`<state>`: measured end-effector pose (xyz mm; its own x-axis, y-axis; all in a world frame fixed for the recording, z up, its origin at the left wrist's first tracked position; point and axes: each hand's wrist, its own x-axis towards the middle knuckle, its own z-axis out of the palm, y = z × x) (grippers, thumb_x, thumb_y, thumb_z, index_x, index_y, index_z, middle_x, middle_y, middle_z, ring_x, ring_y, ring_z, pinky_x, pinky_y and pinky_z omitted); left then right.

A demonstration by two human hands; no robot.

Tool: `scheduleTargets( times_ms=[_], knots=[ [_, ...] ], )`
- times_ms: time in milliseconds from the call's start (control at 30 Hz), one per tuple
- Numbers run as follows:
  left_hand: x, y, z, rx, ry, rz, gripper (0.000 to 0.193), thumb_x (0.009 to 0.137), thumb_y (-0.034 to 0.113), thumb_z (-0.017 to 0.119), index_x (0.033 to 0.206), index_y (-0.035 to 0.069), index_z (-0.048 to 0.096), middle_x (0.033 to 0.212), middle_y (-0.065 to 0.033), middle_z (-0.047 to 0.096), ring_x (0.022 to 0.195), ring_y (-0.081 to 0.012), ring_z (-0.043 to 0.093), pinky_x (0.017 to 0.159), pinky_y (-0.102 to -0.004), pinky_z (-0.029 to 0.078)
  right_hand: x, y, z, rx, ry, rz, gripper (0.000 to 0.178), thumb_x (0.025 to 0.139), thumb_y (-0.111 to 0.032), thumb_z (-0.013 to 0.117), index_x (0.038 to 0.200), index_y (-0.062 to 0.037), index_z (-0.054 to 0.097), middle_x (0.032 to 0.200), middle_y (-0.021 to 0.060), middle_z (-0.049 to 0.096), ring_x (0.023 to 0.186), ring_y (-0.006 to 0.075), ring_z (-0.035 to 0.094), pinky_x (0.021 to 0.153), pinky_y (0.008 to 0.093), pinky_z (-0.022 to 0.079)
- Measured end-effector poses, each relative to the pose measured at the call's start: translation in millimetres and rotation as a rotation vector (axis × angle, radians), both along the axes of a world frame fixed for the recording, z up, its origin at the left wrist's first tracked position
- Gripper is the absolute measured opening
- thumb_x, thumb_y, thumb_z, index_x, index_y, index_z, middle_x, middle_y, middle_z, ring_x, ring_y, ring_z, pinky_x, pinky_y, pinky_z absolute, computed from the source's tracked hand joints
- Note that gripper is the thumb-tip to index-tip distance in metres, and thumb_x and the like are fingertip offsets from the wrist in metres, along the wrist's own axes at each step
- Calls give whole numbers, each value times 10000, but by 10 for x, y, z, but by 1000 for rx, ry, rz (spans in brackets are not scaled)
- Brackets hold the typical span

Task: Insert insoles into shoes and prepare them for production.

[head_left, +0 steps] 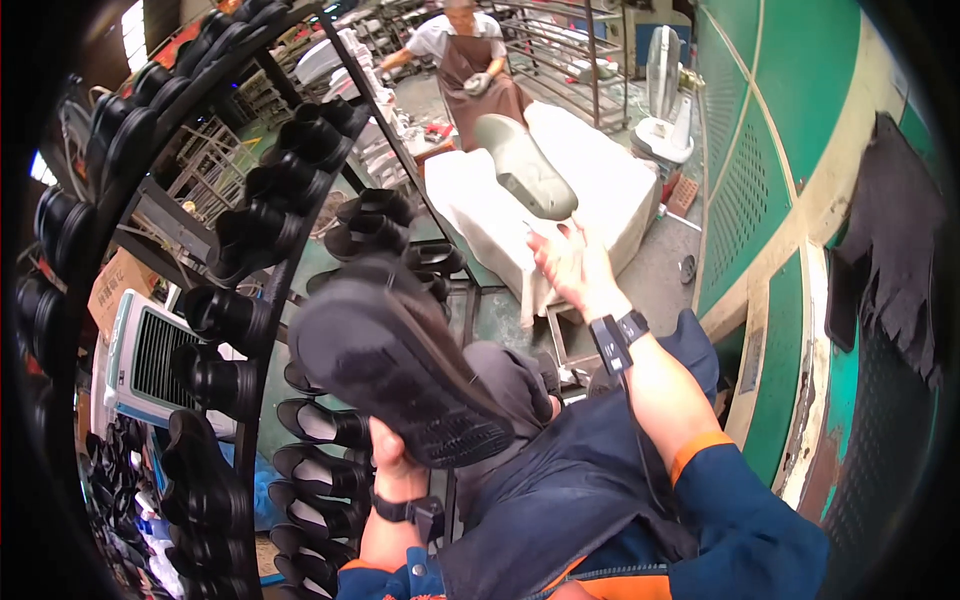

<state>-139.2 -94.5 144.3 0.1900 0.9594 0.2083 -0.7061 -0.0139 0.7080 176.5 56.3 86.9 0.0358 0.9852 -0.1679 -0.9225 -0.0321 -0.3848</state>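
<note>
My left hand point(395, 452) grips a black shoe point(390, 350), held up at the left with its dark sole turned toward me; most of the fingers are hidden behind it. Ahead, my right hand point(578, 268) reaches out palm up, fingers apart and holding nothing. Just beyond its fingertips is a grey-green shoe last point(525, 165), slanting over a table draped in white cloth point(610, 185). Whether the last rests on the cloth or is in the air, and whether my fingertips touch it, I cannot tell.
Black shoes fill a dark metal rack point(285, 280) on my left. Green perforated panels point(750, 150) stand at the right, near a hanging dark cloth point(890, 240). A person in a brown apron point(475, 75) is behind the table. A white fan point(665, 100) stands beyond its right side.
</note>
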Motion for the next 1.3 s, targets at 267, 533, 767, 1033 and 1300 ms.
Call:
scheduleTargets(
  times_ms=[267, 533, 767, 1033, 1300],
  knots=[
    [-598, -414, 456, 684, 1480, 357, 660, 712, 428, 807, 1212, 33, 638, 1241, -175, 627, 1244, -394, 543, 1096, -541, 347, -1304, -1230, 314, 56, -85, 920, 663, 1016, -522, 444, 1496, -69, 375, 1410, 156, 522, 1269, 247, 542, 1015, 387, 480],
    [-978, -1250, -508, -637, 790, 199, 243, 894, 124, 679, 1099, -3, 660, 988, -14, 693, 911, -98, 625, 842, -289, 507, -1852, -1624, -45, 155, -615, 1286, 475, 971, -228, 571, 1410, -59, 508, 1461, 219, 454, 1388, 262, 416, 1083, 392, 395],
    [-1884, -2440, -1402, -1314, 907, 338, 234, 810, 129, 699, 997, -8, 667, 908, -76, 681, 842, -197, 653, 757, -340, 508, -1629, -1556, -308, 54, -436, 1206, 419, 987, -225, 518, 1291, 63, 541, 1154, 211, 653, 1014, 325, 685, 834, 386, 583],
    [-2883, -3818, -2668, -1460, 1722, 543, 438, 765, 184, 638, 1170, 17, 662, 1211, -235, 644, 1148, -372, 609, 978, -415, 474, -1583, -1585, -327, 101, -478, 1188, 407, 988, -225, 521, 1275, 62, 549, 1106, 204, 662, 970, 322, 694, 824, 389, 585],
    [-2011, -2319, -2406, -550, 1593, 392, 322, 901, 189, 601, 1173, 24, 649, 1094, -182, 694, 1012, -282, 680, 870, -362, 524, -1271, -1271, 133, 209, -822, 1052, 410, 973, -235, 554, 1257, 59, 569, 1058, 203, 685, 917, 295, 712, 788, 371, 594]
  ],
)
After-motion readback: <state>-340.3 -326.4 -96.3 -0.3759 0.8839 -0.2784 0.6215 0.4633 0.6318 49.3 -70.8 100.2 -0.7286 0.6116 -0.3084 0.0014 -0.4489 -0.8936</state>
